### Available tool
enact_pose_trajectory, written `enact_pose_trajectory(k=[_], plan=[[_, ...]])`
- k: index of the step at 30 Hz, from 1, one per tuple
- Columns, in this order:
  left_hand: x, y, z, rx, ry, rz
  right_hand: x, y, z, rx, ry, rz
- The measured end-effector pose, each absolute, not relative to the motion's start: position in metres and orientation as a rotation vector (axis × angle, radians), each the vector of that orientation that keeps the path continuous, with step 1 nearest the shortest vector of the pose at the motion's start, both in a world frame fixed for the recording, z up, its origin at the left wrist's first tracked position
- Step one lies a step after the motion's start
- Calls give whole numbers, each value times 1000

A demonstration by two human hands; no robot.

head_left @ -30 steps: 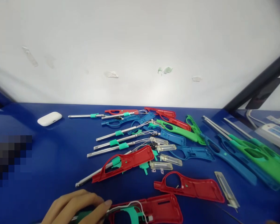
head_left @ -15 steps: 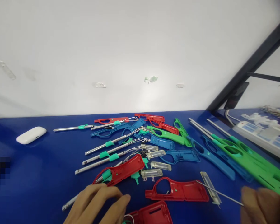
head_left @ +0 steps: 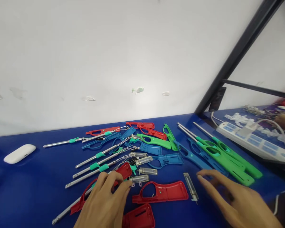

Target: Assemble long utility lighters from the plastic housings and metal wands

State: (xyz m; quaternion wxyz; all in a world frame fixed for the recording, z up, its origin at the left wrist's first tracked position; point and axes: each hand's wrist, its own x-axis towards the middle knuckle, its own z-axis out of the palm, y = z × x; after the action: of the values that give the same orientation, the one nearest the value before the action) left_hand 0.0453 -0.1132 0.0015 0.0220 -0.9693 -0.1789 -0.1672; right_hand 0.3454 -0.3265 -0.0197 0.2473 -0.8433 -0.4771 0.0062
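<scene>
My left hand (head_left: 104, 199) curls its fingers over a red lighter casing half (head_left: 125, 171) and grips it; the hand covers its middle. A metal lighter tube (head_left: 64, 212) sticks out beneath that casing. Just below the thumb lies another red casing piece (head_left: 140, 217), cut off by the frame's bottom. My right hand (head_left: 239, 199) is open, thumb and fingers apart, beside a clear fuel tank (head_left: 191, 186) without visibly touching it. Between the hands a red casing half (head_left: 166, 191) rests with its hollow side up.
Further back lie several metal tubes with wires (head_left: 92, 172), clear tanks (head_left: 148, 171), and blue casing halves (head_left: 167, 160). Green lighters (head_left: 228, 158) are at right, near a white power strip (head_left: 258, 139) and a black post (head_left: 218, 76). A white case (head_left: 20, 153) sits left.
The view has swung right. My right hand has opened and moved inward; the thin metal rod it held is out of sight. The red casing under my left hand has tilted, its narrow end nearer me.
</scene>
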Motion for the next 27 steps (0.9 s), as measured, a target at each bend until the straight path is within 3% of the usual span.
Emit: enact_pose_trajectory(k=[5, 13, 18, 27], plan=[[48, -111, 7, -3107, -708, -316, 334, -305, -26, -2323, -1219, 358], [62, -111, 13, -3175, -804, -128, 333, -292, -24, -2317, -1225, 544], [69, -117, 12, -3159, -880, 33, 340, -286, -22, -2282, -1174, 536], [58, -122, -7, -3045, -656, -143, 347, -288, 4, -2134, -1134, 307]])
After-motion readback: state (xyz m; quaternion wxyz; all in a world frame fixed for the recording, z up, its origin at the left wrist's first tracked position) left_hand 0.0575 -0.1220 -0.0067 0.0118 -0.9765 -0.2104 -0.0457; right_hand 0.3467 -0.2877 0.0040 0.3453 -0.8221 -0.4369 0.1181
